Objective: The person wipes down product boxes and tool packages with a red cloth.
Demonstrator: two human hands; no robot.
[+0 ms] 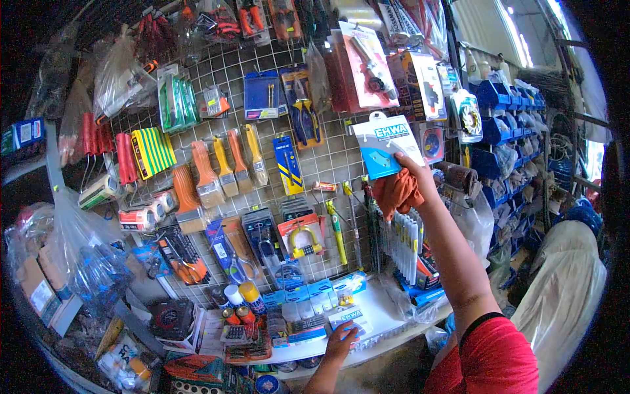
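Blue-and-white flat EHWA packet (384,146) sits at 2 o'clock, gripped in the right hand (412,172) with a crumpled orange cloth (396,194), probably bunched so one hand carries both. Left hand (341,339)'s at 6, by the white shelf (384,312); can't tell if it's grasping.

And we've got the R hand (412,164) up in front of the wire grid (331,156), EHWA pkt (391,144) in its grip w/ the cloth (399,195) just below, while down at the bottom the L hand (340,340) is by the near edge of a 2nd pkt (357,318) on the shelf (388,301). Spray cans (252,299) stand L of that pkt near the shelf's L end; up on the grid, paintbrushes (210,190) hang L of ctr, padlock pack (304,241) below & to their R, and bins (493,96) sit in rows far R, behind the R arm (454,253).
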